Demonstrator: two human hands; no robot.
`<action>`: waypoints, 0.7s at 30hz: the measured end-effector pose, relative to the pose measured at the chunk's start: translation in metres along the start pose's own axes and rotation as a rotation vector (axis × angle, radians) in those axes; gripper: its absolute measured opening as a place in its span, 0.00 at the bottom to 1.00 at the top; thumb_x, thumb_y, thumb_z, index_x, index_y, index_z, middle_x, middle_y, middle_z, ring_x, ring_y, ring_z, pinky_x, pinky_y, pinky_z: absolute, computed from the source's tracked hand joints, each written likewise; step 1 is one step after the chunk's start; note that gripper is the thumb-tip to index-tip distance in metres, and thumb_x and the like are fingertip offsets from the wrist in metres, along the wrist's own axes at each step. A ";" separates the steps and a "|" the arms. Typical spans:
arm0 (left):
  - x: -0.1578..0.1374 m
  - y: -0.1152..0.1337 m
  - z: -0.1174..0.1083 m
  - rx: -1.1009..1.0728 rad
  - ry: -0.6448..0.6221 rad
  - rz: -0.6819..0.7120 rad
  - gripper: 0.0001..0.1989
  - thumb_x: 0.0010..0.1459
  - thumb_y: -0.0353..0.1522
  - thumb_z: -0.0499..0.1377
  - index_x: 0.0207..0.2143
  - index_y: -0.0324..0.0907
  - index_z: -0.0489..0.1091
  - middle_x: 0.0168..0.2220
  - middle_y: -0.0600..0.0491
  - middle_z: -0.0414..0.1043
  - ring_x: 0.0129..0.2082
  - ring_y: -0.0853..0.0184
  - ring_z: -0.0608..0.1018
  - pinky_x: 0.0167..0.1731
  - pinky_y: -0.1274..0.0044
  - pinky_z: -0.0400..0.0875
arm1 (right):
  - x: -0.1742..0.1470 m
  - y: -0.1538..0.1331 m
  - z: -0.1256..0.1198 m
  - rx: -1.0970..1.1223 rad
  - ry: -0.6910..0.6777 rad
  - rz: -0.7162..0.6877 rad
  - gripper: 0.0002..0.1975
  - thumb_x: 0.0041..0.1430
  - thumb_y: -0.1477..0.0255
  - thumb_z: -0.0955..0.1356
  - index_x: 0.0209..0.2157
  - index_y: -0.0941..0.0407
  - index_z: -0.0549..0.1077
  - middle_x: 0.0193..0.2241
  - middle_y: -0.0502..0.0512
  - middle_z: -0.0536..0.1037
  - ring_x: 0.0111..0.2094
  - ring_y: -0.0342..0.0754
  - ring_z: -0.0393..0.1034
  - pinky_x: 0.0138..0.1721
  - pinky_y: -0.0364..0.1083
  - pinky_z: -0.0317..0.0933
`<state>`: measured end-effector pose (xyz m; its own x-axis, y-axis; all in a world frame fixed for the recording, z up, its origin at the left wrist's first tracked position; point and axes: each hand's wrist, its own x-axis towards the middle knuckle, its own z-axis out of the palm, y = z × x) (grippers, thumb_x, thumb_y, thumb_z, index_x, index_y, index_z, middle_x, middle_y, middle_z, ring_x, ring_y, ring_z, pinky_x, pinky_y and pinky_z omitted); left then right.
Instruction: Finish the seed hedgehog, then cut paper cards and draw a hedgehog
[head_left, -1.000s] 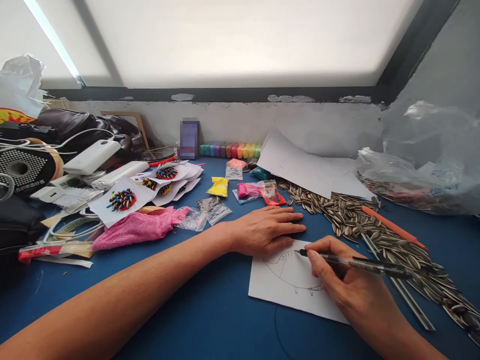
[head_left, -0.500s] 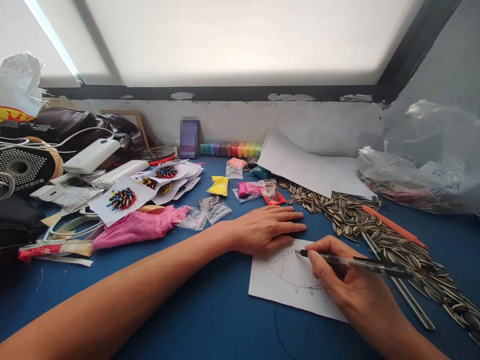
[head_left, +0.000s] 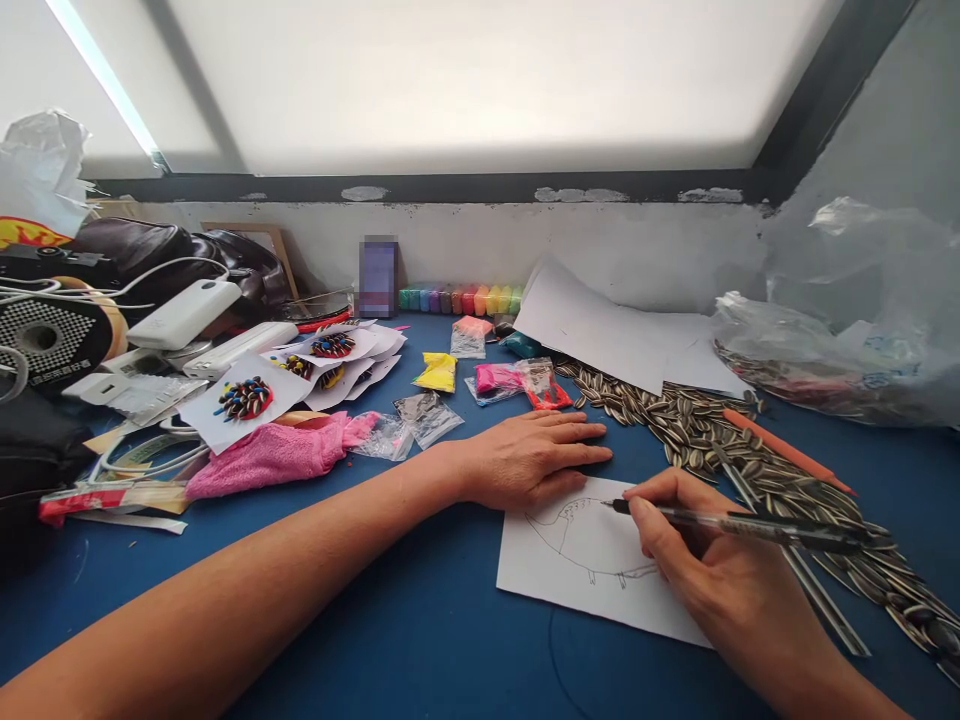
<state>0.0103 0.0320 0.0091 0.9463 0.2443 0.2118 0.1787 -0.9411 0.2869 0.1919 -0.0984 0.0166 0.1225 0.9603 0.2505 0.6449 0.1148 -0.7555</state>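
Note:
A white sheet of paper (head_left: 600,580) lies on the blue table (head_left: 390,610), bearing a line drawing of a rounded body with two short legs and small curved marks along its upper edge. My right hand (head_left: 705,560) grips a black pen (head_left: 735,524), its tip at the top line of the drawing. Flat across the far edge of the paper rests my left hand (head_left: 532,460), fingers stretched out to the right. Part of the drawing's right side is hidden by my right hand.
Striped sunflower seeds (head_left: 690,430) spread along the right, with an orange stick (head_left: 787,450) and a clear ruler-like strip (head_left: 825,600) on them. Bagged clay (head_left: 436,372), a pink cloth (head_left: 277,455) and seed-decorated cards (head_left: 217,425) lie left and behind.
My right hand and the pen have shifted slightly right along the drawing's top line. More small marks show there. My left hand stays in place.

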 end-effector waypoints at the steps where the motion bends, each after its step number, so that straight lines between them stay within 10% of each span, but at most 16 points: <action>1: 0.000 0.000 0.000 -0.003 0.001 -0.001 0.21 0.70 0.33 0.50 0.63 0.38 0.63 0.68 0.43 0.55 0.70 0.56 0.56 0.68 0.62 0.51 | 0.000 0.000 -0.001 -0.006 -0.002 0.009 0.13 0.61 0.60 0.64 0.27 0.51 0.71 0.16 0.45 0.67 0.16 0.43 0.60 0.17 0.43 0.55; 21: 0.001 0.001 0.001 -0.007 -0.005 -0.017 0.21 0.70 0.33 0.51 0.63 0.38 0.63 0.68 0.43 0.55 0.70 0.57 0.56 0.68 0.62 0.52 | 0.000 0.004 0.000 -0.027 -0.091 0.042 0.14 0.63 0.57 0.64 0.31 0.52 0.72 0.20 0.47 0.72 0.17 0.43 0.62 0.17 0.43 0.58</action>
<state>0.0111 0.0311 0.0089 0.9444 0.2589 0.2026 0.1926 -0.9352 0.2972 0.1948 -0.0982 0.0134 0.0821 0.9834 0.1620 0.6611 0.0679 -0.7472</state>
